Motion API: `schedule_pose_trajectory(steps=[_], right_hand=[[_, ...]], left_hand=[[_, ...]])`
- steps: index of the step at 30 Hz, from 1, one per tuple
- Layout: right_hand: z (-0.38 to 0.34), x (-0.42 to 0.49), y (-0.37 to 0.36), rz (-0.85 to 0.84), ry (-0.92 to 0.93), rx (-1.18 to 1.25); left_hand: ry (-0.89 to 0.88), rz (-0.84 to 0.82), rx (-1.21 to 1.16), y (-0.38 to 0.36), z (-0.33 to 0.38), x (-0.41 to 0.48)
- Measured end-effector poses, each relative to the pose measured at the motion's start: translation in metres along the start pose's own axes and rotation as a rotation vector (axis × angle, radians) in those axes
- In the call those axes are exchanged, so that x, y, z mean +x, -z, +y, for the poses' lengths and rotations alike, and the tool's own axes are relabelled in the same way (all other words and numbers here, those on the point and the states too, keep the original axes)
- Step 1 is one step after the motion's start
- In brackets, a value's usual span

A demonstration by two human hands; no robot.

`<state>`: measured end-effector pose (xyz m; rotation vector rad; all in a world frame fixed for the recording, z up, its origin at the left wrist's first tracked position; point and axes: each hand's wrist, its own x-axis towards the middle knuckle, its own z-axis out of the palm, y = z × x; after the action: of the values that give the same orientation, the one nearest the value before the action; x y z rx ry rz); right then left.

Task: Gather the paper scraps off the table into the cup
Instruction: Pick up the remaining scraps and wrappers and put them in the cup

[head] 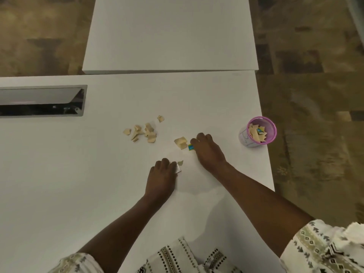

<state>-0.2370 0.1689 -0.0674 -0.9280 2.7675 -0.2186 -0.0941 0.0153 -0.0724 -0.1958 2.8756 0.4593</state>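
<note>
Beige paper scraps (142,132) lay in a loose heap near the middle of the bench (59,164), one stray piece beyond them toward the far edge. A larger folded scrap (180,143) sat nearer the right edge, and a tiny scrap (180,162) lay between the hands. They looked thin, limp and almost weightless, and the smooth top would likely make flat pieces hard to lift. A curled or raised edge was probably the best place to pinch, or several could be swept together first.

The right hand (208,152) had its fingers curled down onto a coloured scrap (190,147), apparently pinching it beside the folded one. The left hand (162,175), also curled, held a white scrap (178,169) at its fingertips.

The cup (244,137), pink-rimmed and already holding several pieces, stood upright at the bench's right edge, well apart from the heap. It looked light enough to tip if knocked.

A metal cable hatch (41,100) was set into the bench toward the left.
</note>
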Motion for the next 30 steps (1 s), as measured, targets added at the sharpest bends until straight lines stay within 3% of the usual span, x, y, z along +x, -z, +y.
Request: schedule_pose_trajectory(steps=[5,15,20,30], right_hand=[[0.001,-0.017,-0.006,0.007,-0.078,0.126],[0.005,-0.05,0.022,0.18,-0.376,0.683],[0.019,-0.06,0.043,0.267,-0.417,0.709],[0.097,-0.067,0.1,0.48,-0.672,0.559]], left_hand=[[-0.001,0.031,-0.011,0.002,0.007,0.004],[0.003,0.109,-0.029,0.009,0.012,0.001],[0.024,0.128,-0.2,0.026,0.034,0.014],[-0.216,0.255,-0.439,0.068,0.141,0.093]])
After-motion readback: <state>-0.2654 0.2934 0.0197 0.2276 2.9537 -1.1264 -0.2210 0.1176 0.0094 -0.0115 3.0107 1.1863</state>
